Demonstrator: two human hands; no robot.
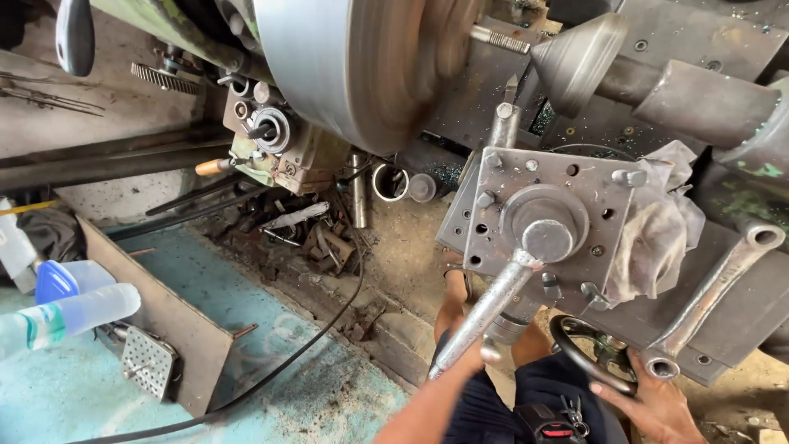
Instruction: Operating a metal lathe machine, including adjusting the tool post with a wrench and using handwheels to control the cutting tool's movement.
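Head cam looking down at a lathe, and honestly a lot is hidden. My right hand (649,403) is wrapped around the rim of the black handwheel (593,355) at the bottom. My left hand (454,284) is mostly tucked behind the long tool post lever (485,308), so I can't tell if it's gripping anything. Spinning chuck (362,66) up top is just a blur. A dirty rag (657,226) drapes over the square tool post (546,218).

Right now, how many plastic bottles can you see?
2, both at the left edge on the floor: a clear bottle lying sideways, and a blue-capped bottle just behind it. Others may be hidden.
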